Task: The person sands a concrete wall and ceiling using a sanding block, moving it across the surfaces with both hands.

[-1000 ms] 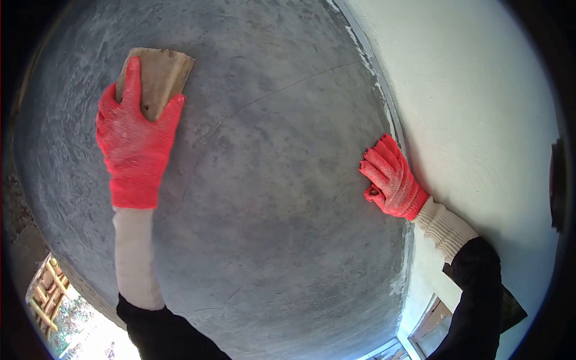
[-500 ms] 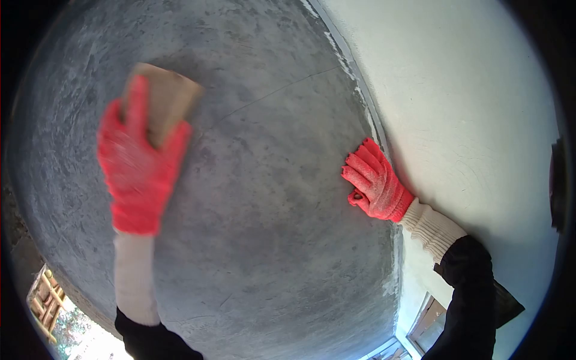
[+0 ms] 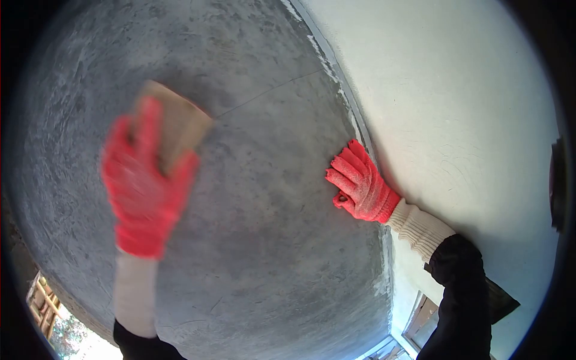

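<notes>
My left hand (image 3: 144, 180), in a red-coated glove, is closed on a flat brown sanding block (image 3: 183, 123). The block lies against the grey plastered wall (image 3: 258, 258), and both hand and block are smeared by motion. A thin crack runs across the plaster from near the block toward the corner. Farther right, my right hand (image 3: 363, 183), gloved the same way, rests flat on the grey wall by its right edge. Its fingers are stretched out and it holds nothing.
A pale wall (image 3: 456, 108) meets the grey one along a rough whitish joint (image 3: 327, 60). Behind my right forearm a dark, pointed flat thing (image 3: 503, 302) sticks out. Wooden framing (image 3: 45, 303) shows at lower left, and a door or window frame (image 3: 422, 315) at lower right.
My left hand and the sanding block have moved down and to the right across the wall. The view has shifted slightly; my right hand stays in place on the plaster.
</notes>
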`<state>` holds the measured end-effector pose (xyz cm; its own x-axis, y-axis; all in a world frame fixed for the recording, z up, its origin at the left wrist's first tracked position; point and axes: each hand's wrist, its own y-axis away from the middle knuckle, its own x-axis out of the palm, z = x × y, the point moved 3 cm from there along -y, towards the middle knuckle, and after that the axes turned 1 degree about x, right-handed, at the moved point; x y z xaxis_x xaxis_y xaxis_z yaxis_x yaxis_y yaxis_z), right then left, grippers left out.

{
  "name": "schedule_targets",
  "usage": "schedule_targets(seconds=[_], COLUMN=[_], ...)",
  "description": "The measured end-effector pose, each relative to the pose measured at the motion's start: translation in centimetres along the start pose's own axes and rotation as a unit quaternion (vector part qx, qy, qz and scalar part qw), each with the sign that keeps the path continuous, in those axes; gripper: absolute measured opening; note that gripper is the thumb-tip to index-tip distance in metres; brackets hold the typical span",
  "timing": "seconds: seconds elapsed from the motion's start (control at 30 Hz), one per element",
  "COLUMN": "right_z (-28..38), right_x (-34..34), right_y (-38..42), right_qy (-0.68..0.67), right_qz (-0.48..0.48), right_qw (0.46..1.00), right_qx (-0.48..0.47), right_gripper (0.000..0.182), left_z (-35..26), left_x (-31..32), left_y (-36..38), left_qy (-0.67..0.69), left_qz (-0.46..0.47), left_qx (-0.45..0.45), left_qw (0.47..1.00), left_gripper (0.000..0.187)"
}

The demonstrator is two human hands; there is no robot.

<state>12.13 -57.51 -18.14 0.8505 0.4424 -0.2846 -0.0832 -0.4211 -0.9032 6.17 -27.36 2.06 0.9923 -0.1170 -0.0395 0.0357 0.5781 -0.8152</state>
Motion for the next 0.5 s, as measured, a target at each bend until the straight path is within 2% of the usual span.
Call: schedule_targets(seconds=[0.03, 0.13, 0.2, 0.27, 0.33, 0.43, 0.5], right_z=[-0.1, -0.3, -0.1, -0.1, 0.0, 0.0, 0.0], right_x=[0.2, 0.6, 0.4, 0.5, 0.4, 0.2, 0.2], right_y=[0.2, 0.4, 0.3, 0.3, 0.5, 0.3, 0.3], right_qy=[0.001, -0.030, -0.005, 0.000, 0.008, 0.006, 0.002], right_qz=[0.001, 0.002, -0.031, -0.029, -0.025, -0.028, -0.022], right_qw=[1.000, 1.000, 1.000, 1.000, 1.000, 1.000, 1.000], right_qx=[-0.001, 0.008, 0.003, 0.012, 0.017, 0.005, 0.006], right_gripper=[0.069, 0.069, 0.067, 0.067, 0.066, 0.066, 0.066], left_z=[2.1, 3.3, -0.9, -5.6, -8.2, -4.6, -0.6], left_x=[-0.2, -0.3, 0.0, 0.5, 0.6, -0.2, -0.2], left_y=[-1.6, -2.5, 0.8, 5.7, 8.9, 5.6, 1.7], left_qy=[0.001, -0.023, -0.050, 0.013, 0.097, 0.045, 0.015], left_qz=[-0.027, -0.077, -0.050, 0.028, 0.132, 0.073, 0.028], left_qx=[-0.077, -0.116, -0.046, 0.103, 0.177, 0.129, 0.007], left_qw=[0.997, 0.990, 0.996, 0.994, 0.970, 0.988, 0.999], left_gripper=[0.075, 0.076, 0.078, 0.077, 0.079, 0.080, 0.082])
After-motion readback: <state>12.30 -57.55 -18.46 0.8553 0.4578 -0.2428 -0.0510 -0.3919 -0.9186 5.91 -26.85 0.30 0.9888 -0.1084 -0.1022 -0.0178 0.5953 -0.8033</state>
